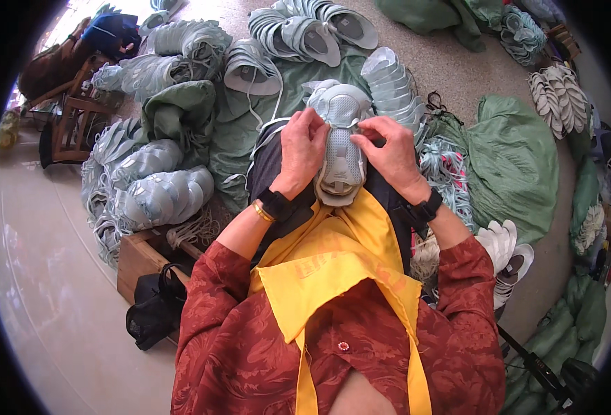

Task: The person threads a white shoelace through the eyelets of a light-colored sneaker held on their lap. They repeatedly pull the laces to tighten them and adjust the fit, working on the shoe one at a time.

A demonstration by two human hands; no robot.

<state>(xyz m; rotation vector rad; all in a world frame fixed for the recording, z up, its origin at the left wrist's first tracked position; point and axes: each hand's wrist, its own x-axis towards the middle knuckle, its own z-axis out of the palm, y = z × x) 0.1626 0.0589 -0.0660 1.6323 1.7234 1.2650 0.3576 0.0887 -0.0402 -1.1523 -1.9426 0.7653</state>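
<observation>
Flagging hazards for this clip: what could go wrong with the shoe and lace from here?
The lace is pinched only at the fingertips of both hands, left hand and right hand, so it might slip free. The shoe rests on the lap and could slide off. Loose laces nearby might tangle.

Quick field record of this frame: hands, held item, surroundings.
left hand: grips the left side of the shoe upper, fingers at its lace area
right hand: pinches the right side of the same upper
held item: pale grey-blue shoe upper, over the lap
lap: yellow apron
around: stacks of matching uppers, green sacks
left of person: wooden crate, black bag
</observation>
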